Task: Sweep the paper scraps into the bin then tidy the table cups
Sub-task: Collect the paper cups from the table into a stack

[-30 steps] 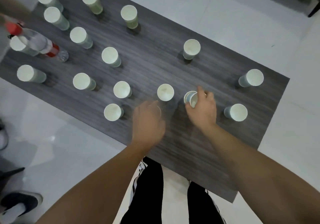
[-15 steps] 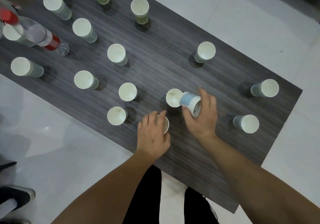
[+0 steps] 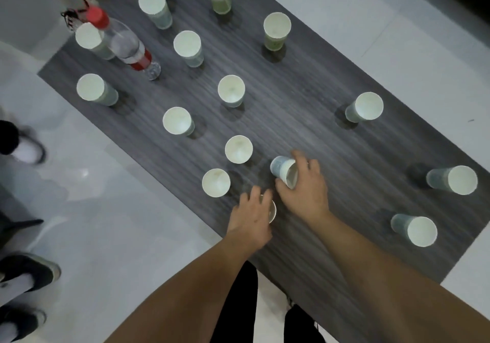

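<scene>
The right hand is gripping a tilted paper cup, fingers curled round it, above the dark worktop. Just nearer, the left hand is curling over a second cup, mostly hidden. Other cups are standing scattered across the worktop, and a clear bottle is standing at the far left.

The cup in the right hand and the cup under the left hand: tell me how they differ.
The right hand holds its paper cup tipped on its side, bluish wall and open mouth showing; the left hand covers its paper cup, only a sliver of rim visible. The right hand's cup lies farther from the table edge. Both are white inside.
</scene>
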Tool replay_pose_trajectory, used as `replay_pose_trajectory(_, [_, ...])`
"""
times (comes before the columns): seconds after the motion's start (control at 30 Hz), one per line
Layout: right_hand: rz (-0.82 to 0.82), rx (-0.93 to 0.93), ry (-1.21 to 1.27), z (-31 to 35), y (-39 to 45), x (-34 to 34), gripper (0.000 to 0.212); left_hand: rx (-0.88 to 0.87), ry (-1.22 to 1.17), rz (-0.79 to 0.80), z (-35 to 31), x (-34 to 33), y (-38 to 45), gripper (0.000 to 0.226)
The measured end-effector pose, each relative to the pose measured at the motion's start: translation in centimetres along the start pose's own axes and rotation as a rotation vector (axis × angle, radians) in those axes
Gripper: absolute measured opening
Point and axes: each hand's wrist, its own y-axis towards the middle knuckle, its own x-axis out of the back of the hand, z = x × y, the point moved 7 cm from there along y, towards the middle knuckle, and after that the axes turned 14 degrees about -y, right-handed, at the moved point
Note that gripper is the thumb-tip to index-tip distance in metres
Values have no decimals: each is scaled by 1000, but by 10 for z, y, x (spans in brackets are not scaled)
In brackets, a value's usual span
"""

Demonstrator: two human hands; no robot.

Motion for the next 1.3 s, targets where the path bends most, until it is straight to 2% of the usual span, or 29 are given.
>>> replay_pose_trajectory(0.07, [-85,112,75,33,0,12,79,33,-49,-73,7,10,-12,57])
replay_pose_trajectory(0.17, [-108,235,112,82,10,15,83,-52,-72,-320,14,38,-37,48])
replay_pose_trajectory(0.27, [26,320,-169,114,28,-9,83,-86,-129,-575,24,71,-55,52])
replay_pose_trajectory(0.37, [161,307,-313,120,32,-35,81,0,-135,-713,44,98,-59,56])
replay_pose_trajectory(0.43, [204,290,-325,116,29,-44,78,56,-119,-720,56,106,-52,58])
replay_pose_trajectory(0.5, [224,255,-326,107,25,-48,75,83,-81,-661,63,107,-39,58])
replay_pose_trajectory(0.63, [228,183,-344,81,21,-42,70,126,46,-441,78,86,-17,63])
replay_pose_trajectory(0.73, [281,144,-416,62,14,-42,65,202,-37,-231,94,63,-6,69])
replay_pose_trajectory(0.8, [325,122,-432,50,10,-45,65,247,-106,-185,98,58,-6,66])
replay_pose_trajectory(0.87, [358,111,-435,45,8,-45,66,273,-169,-265,96,73,-11,56])
replay_pose_trajectory(0.97, [354,89,-352,57,13,-32,65,297,-252,-520,92,119,-26,52])
replay_pose_trajectory(1.1, [149,99,-162,98,36,11,71,216,-319,-798,90,191,-27,60])
replay_pose_trajectory(1.2, [-12,122,-120,133,68,40,82,169,-372,-839,100,229,-6,62])
replay_pose_trajectory(1.3, [-91,113,-156,161,102,51,84,113,-351,-754,116,241,25,63])
